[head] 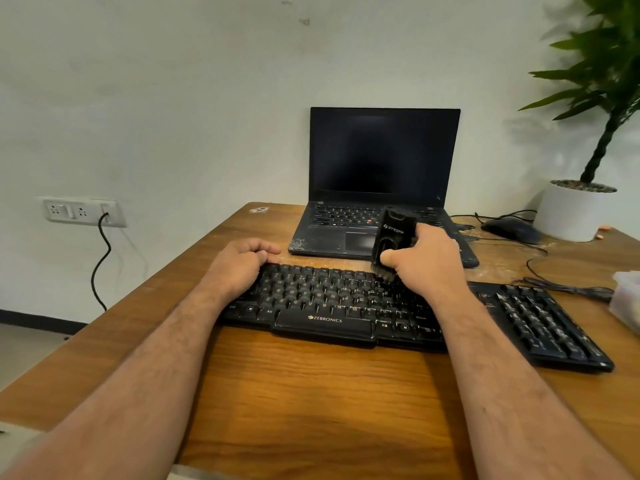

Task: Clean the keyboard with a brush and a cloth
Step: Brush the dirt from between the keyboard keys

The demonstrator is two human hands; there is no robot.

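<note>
Brushing step — right hand (424,263) grips the brush (393,242) mid-frame on the keyboard (325,322); left hand (239,263), fingers curled, steadies it — next, sweep along rows.

The keyboard (398,306) lies across the middle of the surface (311,393), with the open laptop (377,188) just behind it, against the wall. The left hand (239,263) rests on the keyboard's far left corner. The right hand (426,263) holds the brush (393,242) on the keyboard's rear rows, before the laptop. Right of the laptop lies a mouse (512,230), and beside it a potted plant (575,209). A container (628,296) sits at the right edge. A wall socket (81,211) is left of the surface.
</note>
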